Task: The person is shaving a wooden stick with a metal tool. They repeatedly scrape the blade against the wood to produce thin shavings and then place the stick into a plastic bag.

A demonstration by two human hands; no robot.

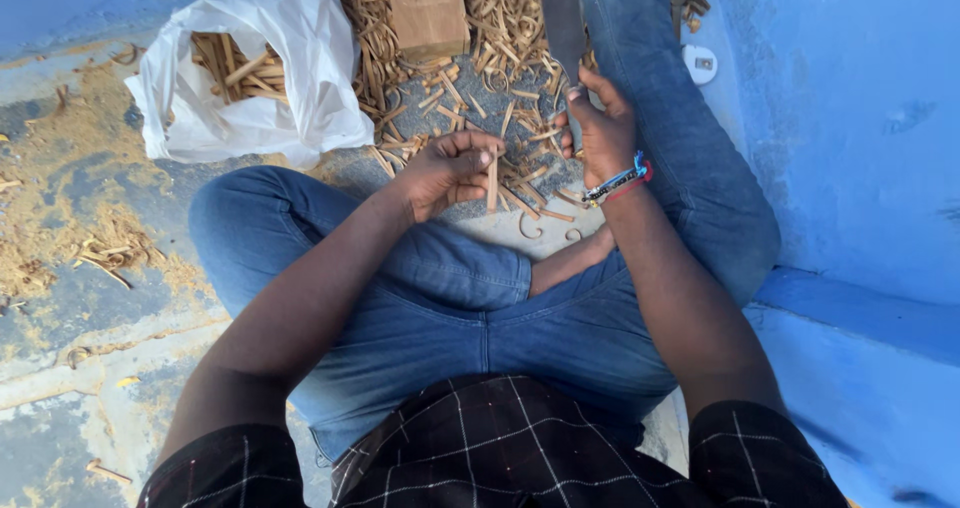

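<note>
Here the left hand [452,171] is closed around a thin wooden strip [492,186], which stands upright just right of its fingers. The right hand [603,128] grips the handle of a broad flat blade [563,20] that points away beyond it. Wood shavings [500,38] lie past both hands, with a wooden block [428,14] and white plastic bag [290,68] further left.

Setting: informal woodworking spot on a floor [90,298], beside a blue-painted wall [860,118]. Evidence: wood shavings [500,18] and sawdust [50,218] scattered on the concrete, a wooden block [428,13], a white plastic bag [290,78] holding cut wooden strips [235,68].
</note>
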